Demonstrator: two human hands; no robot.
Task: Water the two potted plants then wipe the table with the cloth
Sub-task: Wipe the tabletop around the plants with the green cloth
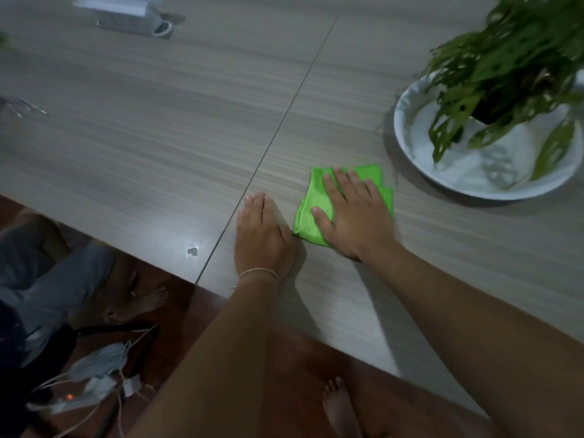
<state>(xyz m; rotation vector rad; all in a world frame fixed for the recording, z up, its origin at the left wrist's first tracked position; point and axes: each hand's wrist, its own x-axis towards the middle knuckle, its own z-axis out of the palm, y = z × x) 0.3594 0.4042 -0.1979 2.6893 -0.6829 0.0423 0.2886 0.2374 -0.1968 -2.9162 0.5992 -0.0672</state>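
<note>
The right hand [354,213] is pressing flat, fingers straight, on the folded green cloth [311,213] near the table's [142,128] near edge. The left hand [262,235] is resting flat and released just beside it, while the potted plant [512,58] in its white dish [407,121] is standing near, toward the right edge.

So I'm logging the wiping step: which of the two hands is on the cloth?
The right hand, pressed flat on the green cloth. The left hand, with a string bracelet at its wrist, rests on the bare table beside it.

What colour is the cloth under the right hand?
Bright green; the cloth shows clearly in the head view, under the right hand.
</note>
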